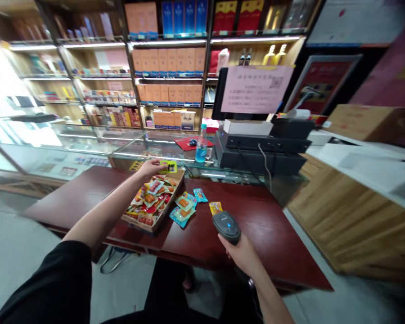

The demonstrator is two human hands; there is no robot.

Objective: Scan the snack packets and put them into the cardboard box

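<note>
My left hand (151, 168) pinches a small yellow-green snack packet (168, 166) above the far end of a shallow cardboard box (156, 223). Many wrapped snacks (151, 198) fill that box. In my right hand (240, 253) is a dark grey barcode scanner (227, 226) with a blue light on top, its head directed away from me. Just beyond the scanner lies a yellow snack packet (215, 207). Between box and scanner rest several blue and pale green snack packets (183, 211), partly overlapping, and a separate small blue packet (200, 195).
The dark red table (256, 225) meets a glass display counter (148, 144). On the counter stand a bottle of blue liquid (201, 146), a mouse on a red mat (180, 143), and a cash register (263, 148) with cables. A wooden cabinet (327, 220) flanks the right side.
</note>
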